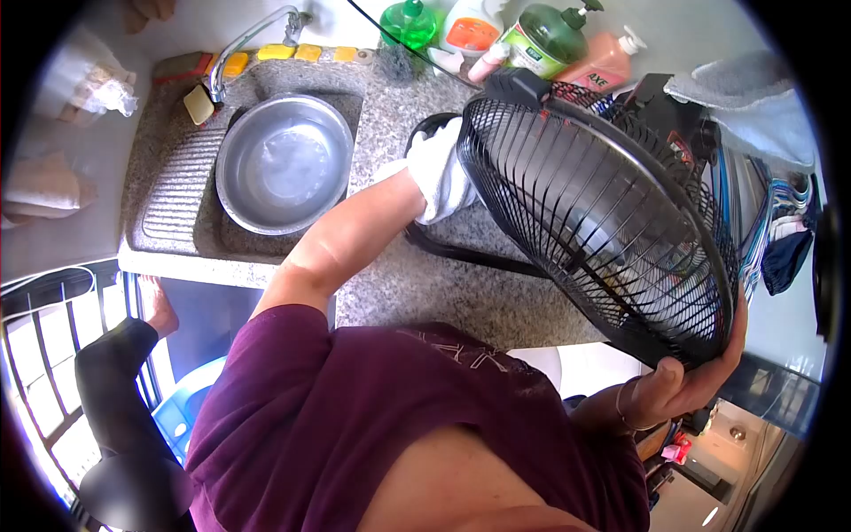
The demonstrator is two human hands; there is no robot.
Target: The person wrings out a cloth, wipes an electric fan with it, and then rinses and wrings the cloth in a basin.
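Note:
A black electric fan (603, 222) with a round wire cage stands tilted on the granite counter. My right hand (687, 381) grips the lower right rim of its cage, thumb on the near side. My left hand (436, 164) is wrapped in a white cloth (443, 177) and reaches to the left side of the cage, by the black base frame (470, 253). The cloth and the cage hide most of the left fingers. Through the wires, the blades are only partly visible.
Left of the fan, a metal basin (284, 164) sits in the stone sink (168, 195) under a tap (253, 40). Several soap bottles (550, 40) line the wall behind. Cloths (780, 213) hang at the right. Another person's leg (120, 381) shows at the lower left.

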